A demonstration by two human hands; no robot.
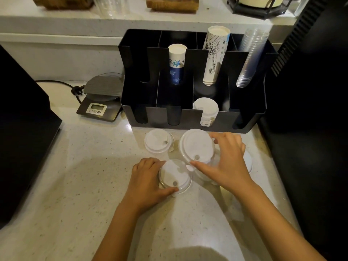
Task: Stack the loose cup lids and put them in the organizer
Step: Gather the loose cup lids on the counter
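Observation:
Translucent white cup lids lie on the speckled counter in front of the black organizer [250, 110]. My left hand [148, 178] curls around a small stack of lids [174, 176] near the front. My right hand [227, 159] grips a taller stack with a large lid [195, 146] on top, thumb at its near edge and fingers at its far right side. A third small stack of lids [158, 141] sits untouched at the back left. Another lid [248, 161] shows partly behind my right hand. A stack of lids [206, 110] stands in one front compartment of the organizer.
The organizer's back compartments hold paper cups [177, 63], taller paper cups [214, 55] and clear plastic cups [248, 59]. A small digital scale [101, 98] with a cable sits to the organizer's left. Dark machines flank the counter on both sides.

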